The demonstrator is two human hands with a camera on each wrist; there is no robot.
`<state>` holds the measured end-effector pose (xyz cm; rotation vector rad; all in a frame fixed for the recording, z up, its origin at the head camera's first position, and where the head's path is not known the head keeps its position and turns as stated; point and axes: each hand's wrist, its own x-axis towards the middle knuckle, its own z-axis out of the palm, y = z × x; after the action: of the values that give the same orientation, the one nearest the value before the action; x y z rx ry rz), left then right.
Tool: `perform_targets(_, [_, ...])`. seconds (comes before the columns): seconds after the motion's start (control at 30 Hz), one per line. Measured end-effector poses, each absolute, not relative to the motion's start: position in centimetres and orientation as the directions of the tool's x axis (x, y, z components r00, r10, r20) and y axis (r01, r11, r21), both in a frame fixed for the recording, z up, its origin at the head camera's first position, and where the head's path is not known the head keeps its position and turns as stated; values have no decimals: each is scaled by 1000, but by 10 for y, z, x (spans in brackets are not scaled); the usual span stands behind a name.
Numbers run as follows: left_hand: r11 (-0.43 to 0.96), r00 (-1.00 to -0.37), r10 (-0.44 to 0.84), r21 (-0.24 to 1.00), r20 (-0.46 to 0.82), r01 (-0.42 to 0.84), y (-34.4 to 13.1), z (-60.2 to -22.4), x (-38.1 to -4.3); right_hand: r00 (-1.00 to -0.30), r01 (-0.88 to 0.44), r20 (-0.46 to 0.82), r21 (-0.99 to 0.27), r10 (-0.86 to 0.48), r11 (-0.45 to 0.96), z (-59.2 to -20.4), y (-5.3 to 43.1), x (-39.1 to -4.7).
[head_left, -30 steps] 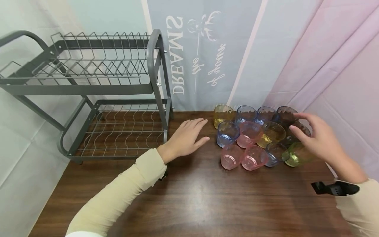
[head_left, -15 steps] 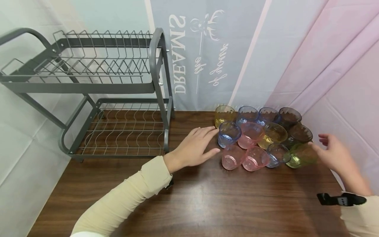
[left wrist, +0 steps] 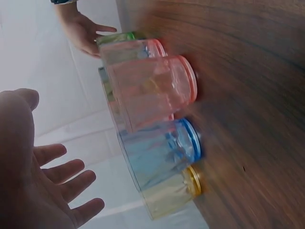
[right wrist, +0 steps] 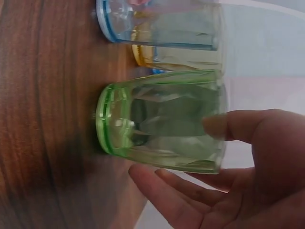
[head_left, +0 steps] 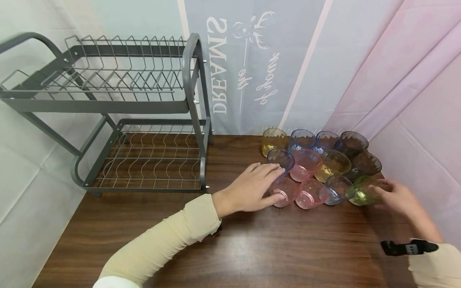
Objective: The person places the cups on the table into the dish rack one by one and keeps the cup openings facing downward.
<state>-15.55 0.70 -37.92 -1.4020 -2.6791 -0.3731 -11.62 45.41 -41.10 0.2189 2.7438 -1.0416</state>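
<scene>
My right hand (head_left: pixel 399 198) is at the green glass (head_left: pixel 361 192) at the right end of the front row. In the right wrist view its thumb overlaps the rim side of that glass (right wrist: pixel 162 124), while the fingers (right wrist: pixel 157 191) extend along the other side. My left hand (head_left: pixel 252 187) hovers over the left end of the group, fingers spread and nothing held. Its fingertips overlap a blue glass (head_left: pixel 281 157), and its thumb overlaps a pink glass (head_left: pixel 282 188). From the left wrist, the hand (left wrist: pixel 28 176) appears beyond the rims, apart from the pink glass (left wrist: pixel 152 90).
More tumblers stand close together behind: yellow (head_left: pixel 274 142), pink (head_left: pixel 305 164), blue and dark ones (head_left: pixel 365 164). A grey two-tier dish rack (head_left: pixel 97 106) occupies the left of the wooden table (head_left: pixel 288 248). Curtain-like cloth (head_left: pixel 425 132) borders the back and right.
My left hand has moved right, from beside the glasses to over the blue and pink ones. My right hand has come from above the dark glasses, out to the right, then down to the green glass.
</scene>
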Motion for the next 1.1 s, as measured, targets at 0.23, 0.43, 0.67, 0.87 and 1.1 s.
perform_targets(0.23, [509,-530,826,154,189,847,24,-382,-148,-960,232,-275,-661,57,714,-421,455,-113])
perform_targets(0.43, [490,-506,845,130,171,862,40,-385,-142,-955,247,-292,-679,54,691,-423,456,-112])
perform_targets(0.67, [479,-495,851,123,178,869,53,-385,-140,-965,206,-262,-724,13,659,-427,458,-112])
perform_targets(0.87, [472,-489,857,133,163,872,61,-383,-138,-964,213,-264,-727,21,652,-427,462,-111])
perform_targets(1.1, [454,-504,849,267,159,850,70,-379,-139,-973,184,-228,-723,22,666,-413,463,-105])
